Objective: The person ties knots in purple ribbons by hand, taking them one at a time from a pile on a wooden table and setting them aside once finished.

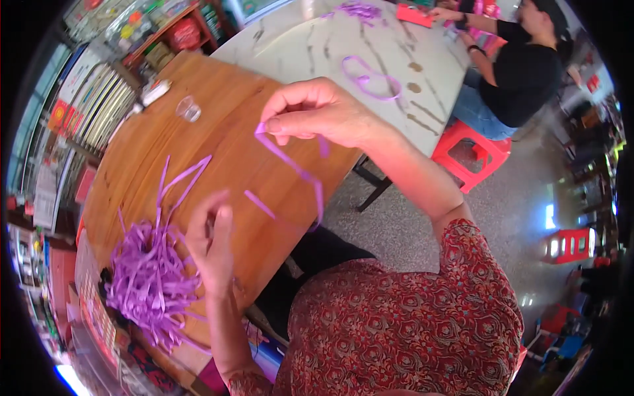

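My right hand (pixel 316 113) is raised over the edge of the wooden table, thumb and fingertips pinched on a narrow purple ribbon (pixel 284 155). The ribbon hangs down in a bent loop toward my lap, and a short stretch of purple ribbon shows just left of it. Lower left, my left hand (pixel 212 241) is held up beside a large tangled pile of purple ribbons (pixel 152 284). Its thumb and fingers look apart, slightly blurred, with nothing seen between them. A few loose ribbon strands (pixel 181 178) stick out of the pile across the wood.
A clear plastic cup (pixel 189 109) stands on the wooden table (pixel 224 92). On the adjoining marble-patterned table (pixel 290 39) lie a ribbon loop (pixel 371 79) and more purple ribbons (pixel 360 11). A person in black (pixel 528 72) sits on a red stool (pixel 472 155), handling something red and pink.
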Motion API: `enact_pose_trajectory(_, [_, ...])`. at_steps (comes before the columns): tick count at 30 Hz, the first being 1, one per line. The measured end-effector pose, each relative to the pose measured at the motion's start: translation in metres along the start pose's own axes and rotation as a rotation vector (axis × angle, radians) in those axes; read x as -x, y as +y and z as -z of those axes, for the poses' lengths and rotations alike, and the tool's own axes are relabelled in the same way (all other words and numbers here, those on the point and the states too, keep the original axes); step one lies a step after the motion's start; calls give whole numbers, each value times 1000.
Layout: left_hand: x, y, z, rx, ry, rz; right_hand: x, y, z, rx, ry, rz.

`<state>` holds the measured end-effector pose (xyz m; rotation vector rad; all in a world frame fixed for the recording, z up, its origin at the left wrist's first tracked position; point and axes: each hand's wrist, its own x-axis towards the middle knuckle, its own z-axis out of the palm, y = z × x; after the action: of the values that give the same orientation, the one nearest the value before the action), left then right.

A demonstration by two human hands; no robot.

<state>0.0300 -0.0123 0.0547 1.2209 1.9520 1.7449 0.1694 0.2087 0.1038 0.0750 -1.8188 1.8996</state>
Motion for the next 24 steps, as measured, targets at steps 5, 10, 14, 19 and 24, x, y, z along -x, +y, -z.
enact_pose_trajectory(5, [-27, 21, -23, 426, 29, -86, -10, -2, -21, 142, -117, -1])
enact_pose_trajectory(10, [-23, 31, -15, 780, -199, 94, -26, -6, -37, 257, -175, 154])
enact_pose_trajectory(14, [-16, 17, -9, 684, -215, 115, -26, 6, -39, 366, -167, 128])
enact_pose_trajectory(19, [-12, 17, 22, 686, 22, 209, -17, 24, -31, 445, -122, -34])
enact_pose_trajectory(24, [-5, 9, 62, 303, 114, 128, -8, 42, -25, 459, -106, -69])
